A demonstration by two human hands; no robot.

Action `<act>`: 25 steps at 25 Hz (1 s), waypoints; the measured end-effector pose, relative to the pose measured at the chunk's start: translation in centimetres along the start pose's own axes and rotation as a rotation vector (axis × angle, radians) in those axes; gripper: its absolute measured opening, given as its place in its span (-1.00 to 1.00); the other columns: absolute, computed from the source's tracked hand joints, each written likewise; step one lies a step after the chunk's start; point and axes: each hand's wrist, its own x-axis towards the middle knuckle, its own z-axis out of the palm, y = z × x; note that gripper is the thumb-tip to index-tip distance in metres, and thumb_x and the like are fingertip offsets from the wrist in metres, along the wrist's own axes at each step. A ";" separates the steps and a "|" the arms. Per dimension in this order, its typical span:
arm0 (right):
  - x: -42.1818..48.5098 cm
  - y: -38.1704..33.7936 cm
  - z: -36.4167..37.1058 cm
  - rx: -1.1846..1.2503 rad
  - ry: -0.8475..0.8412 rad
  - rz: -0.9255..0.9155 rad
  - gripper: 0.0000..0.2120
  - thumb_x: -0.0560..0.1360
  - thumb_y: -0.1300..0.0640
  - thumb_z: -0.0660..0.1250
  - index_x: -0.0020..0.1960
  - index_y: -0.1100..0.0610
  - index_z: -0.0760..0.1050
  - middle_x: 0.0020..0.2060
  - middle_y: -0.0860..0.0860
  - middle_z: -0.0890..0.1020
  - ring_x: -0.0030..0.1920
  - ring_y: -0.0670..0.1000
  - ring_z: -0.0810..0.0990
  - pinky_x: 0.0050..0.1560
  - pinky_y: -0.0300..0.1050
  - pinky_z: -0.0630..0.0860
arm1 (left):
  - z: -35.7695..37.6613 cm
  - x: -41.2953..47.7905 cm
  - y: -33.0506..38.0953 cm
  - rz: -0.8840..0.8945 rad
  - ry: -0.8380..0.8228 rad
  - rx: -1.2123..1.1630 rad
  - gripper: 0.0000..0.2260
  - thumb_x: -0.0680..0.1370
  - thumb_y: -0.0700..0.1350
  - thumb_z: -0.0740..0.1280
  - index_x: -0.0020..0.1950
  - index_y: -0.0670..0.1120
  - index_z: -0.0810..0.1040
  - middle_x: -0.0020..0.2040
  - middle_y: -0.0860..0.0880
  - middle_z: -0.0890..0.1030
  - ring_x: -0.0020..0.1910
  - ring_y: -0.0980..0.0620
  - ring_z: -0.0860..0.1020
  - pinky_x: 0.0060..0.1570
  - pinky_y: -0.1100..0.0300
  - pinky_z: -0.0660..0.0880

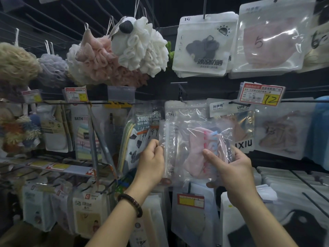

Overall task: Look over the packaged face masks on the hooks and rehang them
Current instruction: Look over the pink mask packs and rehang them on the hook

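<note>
Both hands are up at the rack, and between them sits a clear plastic packet with a pale pink face mask inside [194,148], held dead centre in front of the hanging rows. The left hand [151,157] pinches the packet's punched edge at 9 o'clock, fingers curled. The right hand [231,168] clamps the 3 o'clock side, thumb across the front. The hands are apart, with the packet spanning the gap. A dark beaded bracelet [131,204] rides the left wrist. At 12 o'clock from the packet hangs a white pouch showing a dark grey mask [203,49], and at 1 o'clock a clear pouch with a pink mask [267,41] (a "5" inked on it). A red-and-yellow price label [261,93] marked 12 sits at 2 o'clock, a white mesh bath puff [142,47] at 11.
</note>
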 end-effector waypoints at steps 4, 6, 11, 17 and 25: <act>-0.2 0.2 -0.2 0.032 -0.010 -0.026 -0.61 0.38 0.08 0.65 0.18 -0.04 0.66 -0.14 0.00 0.80 -0.22 0.15 0.82 -0.45 0.12 0.68 | -0.2 -0.7 0.3 -0.142 -0.047 -0.060 -0.74 0.78 0.02 0.07 0.04 -0.01 0.48 -0.04 -0.11 0.62 -0.15 -0.21 0.66 -0.48 0.06 0.61; -0.3 0.2 -0.3 0.033 -0.005 -0.033 -0.69 0.44 0.13 0.63 0.14 -0.01 0.67 -0.13 0.04 0.80 -0.22 0.17 0.81 -0.43 0.17 0.69 | -0.2 -0.8 0.1 -0.132 -0.051 -0.013 -0.74 0.79 0.02 0.06 0.05 -0.01 0.48 -0.07 -0.12 0.59 -0.23 -0.14 0.61 -0.50 0.13 0.57; -1.3 0.6 -0.2 0.065 -0.067 0.027 -0.72 0.39 0.06 0.57 0.05 0.15 0.72 -0.09 0.13 0.81 -0.10 0.18 0.83 -0.09 0.31 0.74 | -0.6 0.4 -0.2 0.151 0.171 0.212 -0.73 0.76 -0.11 0.11 -0.13 -0.04 0.40 -0.38 0.00 0.40 -0.50 0.15 0.34 -0.49 0.24 0.29; -0.7 -0.9 -0.6 -0.161 0.070 -0.174 -0.65 0.40 -0.17 0.57 0.07 0.00 0.65 -0.09 -0.01 0.78 -0.03 0.01 0.78 0.01 0.03 0.69 | -2.6 2.1 1.5 0.378 0.131 0.531 -0.78 0.74 -0.02 0.07 -0.08 0.01 0.37 -0.31 0.00 0.50 -0.35 -0.01 0.49 -0.35 -0.03 0.43; 5.8 -6.9 4.1 -0.517 -0.163 -0.392 -0.63 0.46 -0.23 0.56 0.10 0.01 0.71 -0.09 -0.09 0.77 -0.03 -0.05 0.75 0.07 0.02 0.69 | -3.2 3.5 6.8 0.765 0.096 0.930 -0.85 0.74 0.02 0.05 0.12 0.01 0.35 -0.23 0.02 0.54 -0.27 -0.18 0.55 -0.34 -0.05 0.44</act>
